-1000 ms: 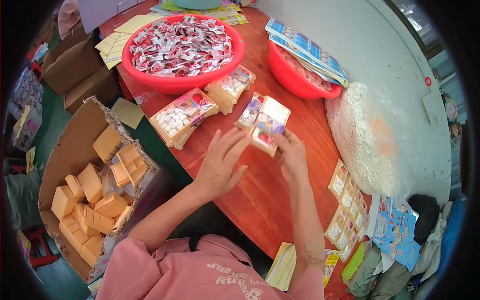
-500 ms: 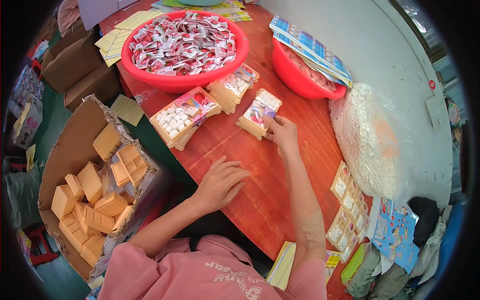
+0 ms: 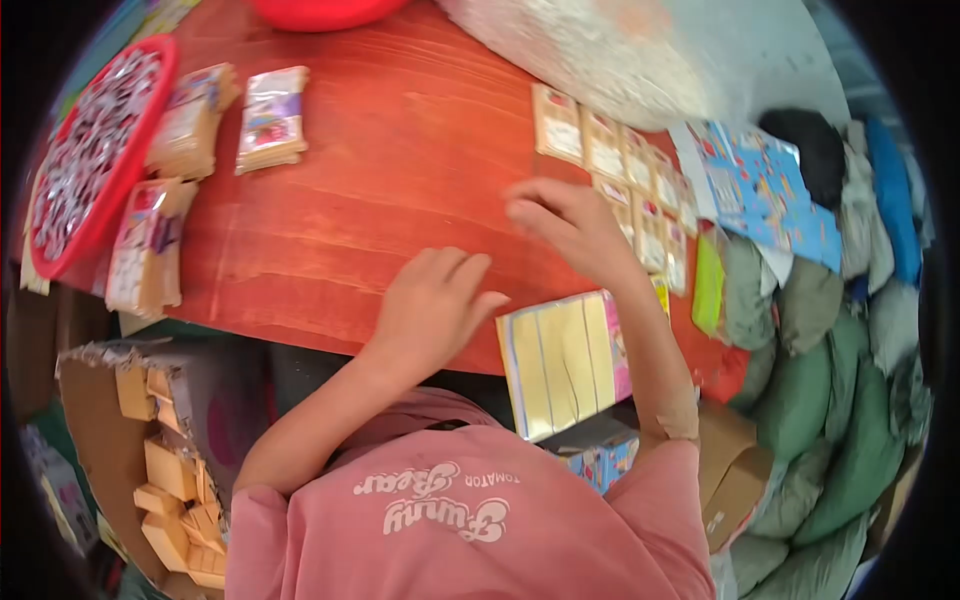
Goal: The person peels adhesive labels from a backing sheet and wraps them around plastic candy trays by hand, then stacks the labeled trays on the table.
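My left hand (image 3: 430,310) hovers over the near edge of the red table, its thumb apart from the fingers and nothing in it. Further right, my right hand (image 3: 575,232) is over the table, fingers loosely bent and slightly blurred, with nothing visible in them. It is nearest to rows of small filled trays (image 3: 603,145) holding white pieces. A yellow lined sheet (image 3: 560,365) lies below it at the table edge. At the far left stand a stack of filled trays (image 3: 272,118) with a purple-and-white packet on top, and two more stacks, one behind (image 3: 188,122) and one nearer (image 3: 148,245).
A red basin (image 3: 165,60) of small sachets stands at the left, another basin (image 3: 330,12) at the top. A clear bag of white pieces (image 3: 620,60) lies at the back. A carton (image 3: 85,410) of orange trays is lower left; blue printed sheets (image 3: 765,190) and cloth are right.
The view has swung to the right. My right hand has left the tray stack with the purple packet and moved towards the rows of filled trays. My left hand remains empty.
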The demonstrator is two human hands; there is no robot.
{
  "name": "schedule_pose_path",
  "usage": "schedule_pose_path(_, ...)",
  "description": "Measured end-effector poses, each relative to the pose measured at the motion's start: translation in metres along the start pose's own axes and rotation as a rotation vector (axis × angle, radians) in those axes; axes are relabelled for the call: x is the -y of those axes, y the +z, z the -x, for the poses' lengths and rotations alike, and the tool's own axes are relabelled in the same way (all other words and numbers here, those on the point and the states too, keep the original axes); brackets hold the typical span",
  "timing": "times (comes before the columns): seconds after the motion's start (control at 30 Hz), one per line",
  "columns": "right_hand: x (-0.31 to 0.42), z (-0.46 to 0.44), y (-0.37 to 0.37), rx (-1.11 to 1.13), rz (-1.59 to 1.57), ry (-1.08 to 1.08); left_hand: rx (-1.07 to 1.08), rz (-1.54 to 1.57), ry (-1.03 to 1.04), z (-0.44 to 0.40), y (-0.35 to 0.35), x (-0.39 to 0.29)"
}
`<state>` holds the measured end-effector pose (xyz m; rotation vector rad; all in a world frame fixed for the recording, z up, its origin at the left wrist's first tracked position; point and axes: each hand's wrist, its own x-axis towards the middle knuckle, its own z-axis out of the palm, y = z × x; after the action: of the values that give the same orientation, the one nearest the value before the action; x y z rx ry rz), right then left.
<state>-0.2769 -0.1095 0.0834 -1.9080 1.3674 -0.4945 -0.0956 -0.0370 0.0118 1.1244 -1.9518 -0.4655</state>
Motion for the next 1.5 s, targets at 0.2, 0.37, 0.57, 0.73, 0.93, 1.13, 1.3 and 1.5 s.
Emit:
schedule_pose_path(0.2, -0.100, 0.136, -0.009, -0.554, 0.008, 0.279, 0.277, -0.091, 0.084, -0.031, 0.103, -0.053)
schedule_pose_path(0.37, -0.145, 0.177, 0.043, -0.912, -0.160, 0.325, 0.471, -0.186, 0.021, -0.048, 0.156, -0.073)
schedule_pose_path(0.57, -0.130, 0.178, 0.047, -0.922, -0.100, 0.251, 0.685, 0.029, -0.180, -0.058, 0.146, -0.070)
schedule_pose_path(0.73, -0.121, 0.169, 0.042, -0.873, 0.037, 0.131, 0.709, 0.309, -0.213, -0.062, 0.139, -0.055)
schedule_pose_path(0.93, -0.105, 0.161, 0.044, -0.895, 0.121, 0.080, 0.845, 0.509, -0.404, -0.063, 0.133, -0.049)
schedule_pose_path(1.13, -0.102, 0.158, 0.046, -0.924, 0.069, 0.121, 0.712, 0.613, -0.257, -0.050, 0.140, -0.048)
schedule_pose_path(1.3, -0.108, 0.162, 0.043, -0.875, -0.270, 0.351, 0.735, 0.645, -0.158, -0.048, 0.137, -0.052)
schedule_pose_path(1.5, -0.111, 0.162, 0.045, -0.874, -0.475, 0.418, 0.734, 0.708, -0.166, -0.047, 0.139, -0.050)
